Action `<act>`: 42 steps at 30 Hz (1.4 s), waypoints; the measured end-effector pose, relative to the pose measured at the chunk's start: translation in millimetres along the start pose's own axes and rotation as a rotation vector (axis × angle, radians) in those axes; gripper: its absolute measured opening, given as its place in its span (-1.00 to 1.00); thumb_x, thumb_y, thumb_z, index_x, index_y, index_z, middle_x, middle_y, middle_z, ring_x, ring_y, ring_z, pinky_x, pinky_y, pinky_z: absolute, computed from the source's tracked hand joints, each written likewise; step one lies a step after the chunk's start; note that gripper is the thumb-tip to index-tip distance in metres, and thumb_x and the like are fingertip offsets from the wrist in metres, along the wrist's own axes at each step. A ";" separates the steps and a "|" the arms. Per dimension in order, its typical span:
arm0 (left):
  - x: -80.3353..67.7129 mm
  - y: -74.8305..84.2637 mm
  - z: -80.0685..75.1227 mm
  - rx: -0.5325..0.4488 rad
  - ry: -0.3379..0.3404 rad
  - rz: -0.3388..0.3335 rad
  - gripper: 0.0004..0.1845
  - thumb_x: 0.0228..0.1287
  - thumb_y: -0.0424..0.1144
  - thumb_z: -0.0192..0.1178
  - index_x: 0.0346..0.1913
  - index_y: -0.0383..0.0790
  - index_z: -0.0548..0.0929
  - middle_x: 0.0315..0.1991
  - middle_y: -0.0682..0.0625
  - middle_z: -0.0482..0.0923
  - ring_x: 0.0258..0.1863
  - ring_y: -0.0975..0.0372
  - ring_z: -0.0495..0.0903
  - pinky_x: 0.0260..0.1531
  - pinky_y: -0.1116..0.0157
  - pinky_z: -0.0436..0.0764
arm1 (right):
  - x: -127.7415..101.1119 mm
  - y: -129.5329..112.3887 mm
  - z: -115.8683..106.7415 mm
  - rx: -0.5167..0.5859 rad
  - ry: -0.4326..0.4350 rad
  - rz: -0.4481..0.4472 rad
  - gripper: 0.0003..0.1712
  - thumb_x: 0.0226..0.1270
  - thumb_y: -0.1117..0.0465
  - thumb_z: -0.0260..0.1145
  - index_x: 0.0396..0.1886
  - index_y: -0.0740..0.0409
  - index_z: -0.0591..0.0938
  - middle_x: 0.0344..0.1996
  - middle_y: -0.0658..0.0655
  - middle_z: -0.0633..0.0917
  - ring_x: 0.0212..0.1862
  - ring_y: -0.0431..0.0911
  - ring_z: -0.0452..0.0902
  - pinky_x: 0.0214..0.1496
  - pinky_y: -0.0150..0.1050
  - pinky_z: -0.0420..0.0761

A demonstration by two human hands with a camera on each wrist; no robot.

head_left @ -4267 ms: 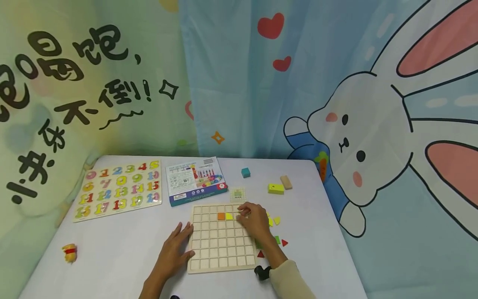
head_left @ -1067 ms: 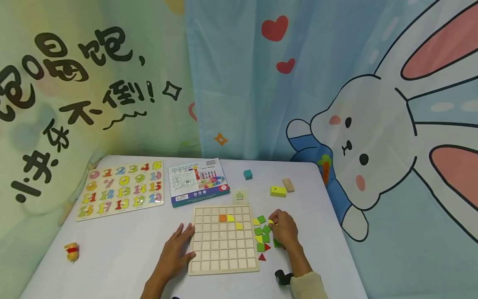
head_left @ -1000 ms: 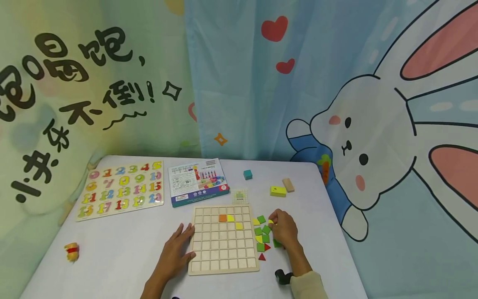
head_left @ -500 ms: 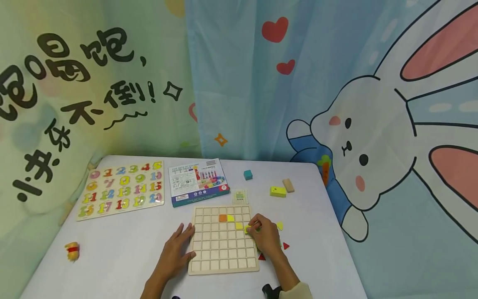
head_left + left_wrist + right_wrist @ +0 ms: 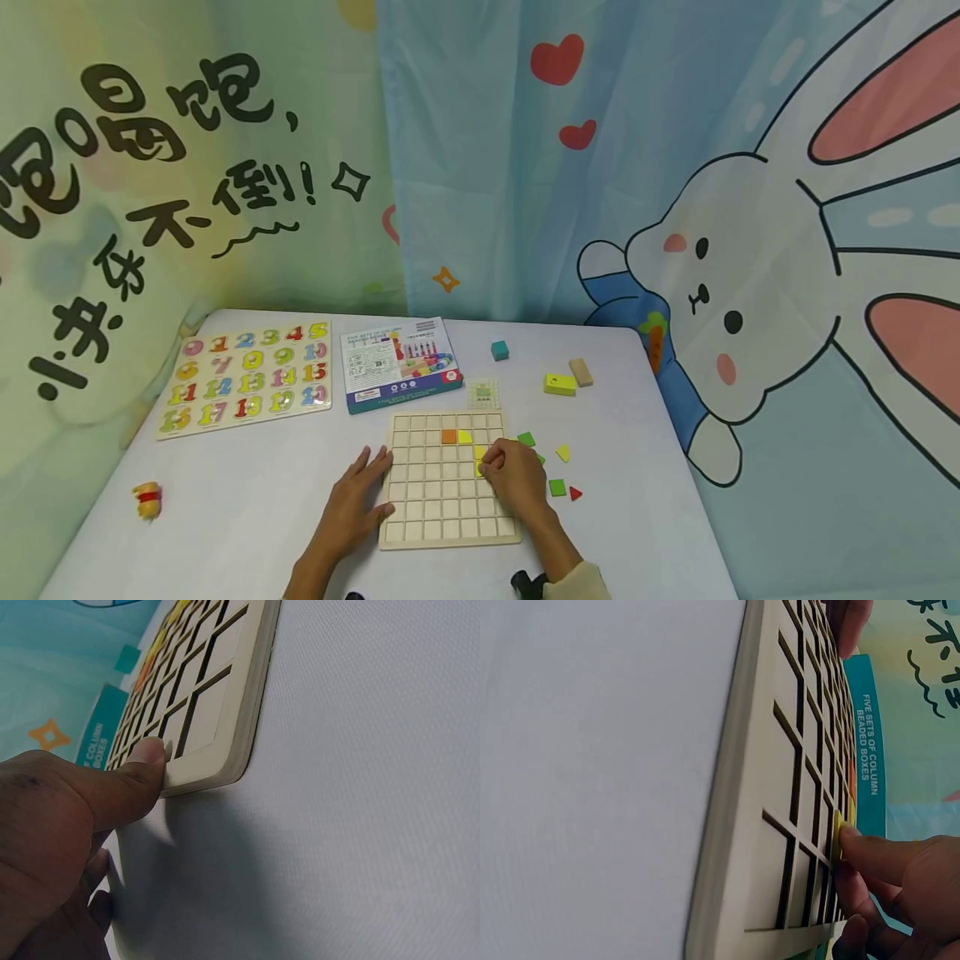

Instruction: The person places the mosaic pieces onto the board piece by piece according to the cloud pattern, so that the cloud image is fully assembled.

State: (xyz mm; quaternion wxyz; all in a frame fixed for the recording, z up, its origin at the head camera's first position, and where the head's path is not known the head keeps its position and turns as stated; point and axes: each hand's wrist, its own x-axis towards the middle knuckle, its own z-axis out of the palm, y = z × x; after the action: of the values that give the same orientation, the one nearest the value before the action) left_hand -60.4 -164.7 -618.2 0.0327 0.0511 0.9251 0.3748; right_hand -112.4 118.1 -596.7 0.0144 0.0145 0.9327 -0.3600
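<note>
A wooden grid board [image 5: 435, 507] lies flat on the table. An orange tile [image 5: 448, 437] and a yellow tile [image 5: 465, 437] sit side by side in its upper rows. One row lower, another yellow tile [image 5: 479, 452] is partly covered by my right hand [image 5: 517, 479]. Thumb and finger of that hand pinch a yellow tile [image 5: 837, 834] at a cell just below, tilted on edge in the right wrist view. My left hand [image 5: 347, 508] rests along the board's left edge, fingers extended; its thumb [image 5: 150, 752] touches the near-left part of the rim.
Loose green tiles [image 5: 557, 487], a yellow piece [image 5: 563, 452] and a red triangle [image 5: 576, 493] lie to the right. Behind are a pattern card [image 5: 483, 395], a box [image 5: 401, 364], a number board [image 5: 247, 379], a teal cube [image 5: 499, 350] and a yellow block [image 5: 559, 384]. A small figurine [image 5: 148, 500] lies left.
My right hand went from the upper board to the loose pieces, then came back left over the board with a yellow tile. A yellow tile appeared in the third row. My left hand stayed put.
</note>
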 end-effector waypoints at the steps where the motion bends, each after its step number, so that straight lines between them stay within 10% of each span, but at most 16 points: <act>1: 0.0 0.3 0.0 -0.001 0.000 -0.001 -0.09 0.10 -0.37 0.59 0.55 -0.19 0.46 0.61 -0.06 0.34 0.68 -0.19 0.16 0.60 -0.31 0.21 | -0.1 -0.3 -0.7 -0.002 -0.001 0.003 -0.77 0.19 0.23 0.65 -0.45 -0.03 0.70 -0.58 -0.12 0.62 -0.48 -0.28 0.47 -0.45 -0.36 0.42; 18: 0.9 0.2 0.6 0.013 0.013 0.015 -0.09 0.09 -0.38 0.59 0.55 -0.21 0.46 0.61 -0.09 0.35 0.67 -0.20 0.17 0.59 -0.31 0.22 | 5.5 26.4 -24.4 0.148 0.074 -0.019 -0.81 0.16 0.31 0.64 -0.23 0.04 0.84 -0.47 -0.04 0.72 -0.47 -0.22 0.46 -0.48 -0.37 0.42; 29: -0.2 -0.2 1.4 0.014 0.026 0.023 -0.10 0.08 -0.38 0.59 0.54 -0.23 0.47 0.60 -0.11 0.37 0.66 -0.21 0.18 0.60 -0.31 0.21 | 17.1 80.1 -68.0 -0.021 0.173 0.256 -0.69 0.23 0.20 0.61 -0.06 0.10 0.75 -0.28 0.12 0.74 -0.23 0.00 0.61 -0.30 -0.24 0.49; 42: -0.1 -0.5 1.6 0.007 0.023 0.020 -0.09 0.07 -0.38 0.59 0.54 -0.21 0.46 0.60 -0.09 0.35 0.66 -0.21 0.18 0.59 -0.32 0.23 | 24.3 81.6 -64.6 -0.044 0.159 0.229 -0.75 0.25 0.23 0.60 -0.25 0.12 0.65 -0.41 0.09 0.68 -0.35 -0.05 0.55 -0.34 -0.26 0.42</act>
State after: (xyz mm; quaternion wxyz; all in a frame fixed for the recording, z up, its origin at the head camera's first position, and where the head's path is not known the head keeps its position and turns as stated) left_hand -60.2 -164.0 -619.7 0.0182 0.0559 0.9262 0.3723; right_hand -134.7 222.4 -604.6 -0.0181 0.1490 0.9308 -0.3332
